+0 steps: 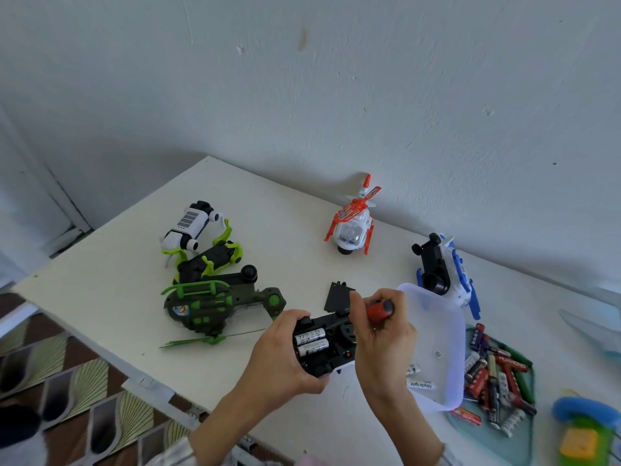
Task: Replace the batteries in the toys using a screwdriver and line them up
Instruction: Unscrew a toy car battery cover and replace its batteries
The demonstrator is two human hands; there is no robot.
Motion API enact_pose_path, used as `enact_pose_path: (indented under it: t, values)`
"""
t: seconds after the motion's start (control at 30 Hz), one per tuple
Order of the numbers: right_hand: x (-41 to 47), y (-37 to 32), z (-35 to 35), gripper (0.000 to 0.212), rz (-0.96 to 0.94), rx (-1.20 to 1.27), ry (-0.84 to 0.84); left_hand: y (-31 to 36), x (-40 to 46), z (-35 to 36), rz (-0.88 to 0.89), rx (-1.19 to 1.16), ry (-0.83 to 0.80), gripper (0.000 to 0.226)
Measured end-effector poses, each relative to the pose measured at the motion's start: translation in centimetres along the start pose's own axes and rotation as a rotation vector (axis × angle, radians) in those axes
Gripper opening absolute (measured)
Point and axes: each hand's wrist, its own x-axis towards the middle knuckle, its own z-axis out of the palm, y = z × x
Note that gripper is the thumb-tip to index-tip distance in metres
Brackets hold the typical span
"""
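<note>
Hands meet over an upturned black plastic toy (pixel 324 344) at the near edge of the white table (pixel 100 290). Left hand (pixel 282 354) wraps its fingers round the toy's underside, where two white cylindrical batteries (pixel 311 341) lie side by side in the uncovered compartment. Right hand (pixel 383 334) clenches an orange-handled screwdriver (pixel 378 309), its tip pointing down at the toy. Just behind the toy lies a flat black battery cover (pixel 337 297). Left of the toy sits a dark green camouflage helicopter (pixel 215 306), and beyond that a white and lime green insect-like toy (pixel 198 237). Behind the toy, near the wall, stands an orange and white helicopter (pixel 353 227). Right of the toy, a translucent white plastic lid (pixel 437 344) leans over a tray of loose batteries (pixel 497 375), with a blue and white toy (pixel 443 267) on its side behind the lid.
</note>
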Motion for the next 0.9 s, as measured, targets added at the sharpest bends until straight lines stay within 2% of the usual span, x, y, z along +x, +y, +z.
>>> enact_pose_path:
  t: [0.07,0.27,0.5,0.57,0.63,0.67,0.77,0.83,0.9]
  values:
    - [0.1,0.1,0.1,0.027,0.098,0.015,0.005,0.0,0.0,0.0,-0.004,-0.008,0.004,0.079]
    - [2.0,1.7,-0.6,0.024,0.648,0.242,0.079,-0.2,-0.2,-0.2,-0.013,-0.039,0.017,0.076]
    - [3.2,2.2,-1.6,0.031,0.906,0.445,0.065,-0.1,-0.3,-0.1,0.02,-0.015,0.029,0.074]
    - [3.2,1.4,-1.9,0.032,0.88,0.442,-0.007,0.0,-0.3,-0.1,0.025,-0.01,0.029,0.074]
    - [2.9,0.6,-2.0,0.024,0.793,0.344,-0.178,0.0,-0.3,-0.1,0.018,-0.014,0.033,0.074]
    - [2.6,0.0,-1.9,0.018,0.736,0.232,-0.289,0.0,-0.3,-0.1,0.013,-0.015,0.036,0.074]
    - [1.0,-0.7,-1.1,0.02,0.506,-0.284,-0.604,-0.1,-0.3,-0.1,-0.004,-0.015,0.035,0.077]
    - [-0.1,-1.0,-0.5,0.013,0.356,-0.55,-0.685,-0.1,-0.3,0.0,-0.012,-0.017,0.03,0.079]
    - [-0.9,-1.4,-0.1,0.018,0.302,-0.648,-0.699,-0.1,-0.2,0.1,-0.014,-0.017,0.024,0.08]
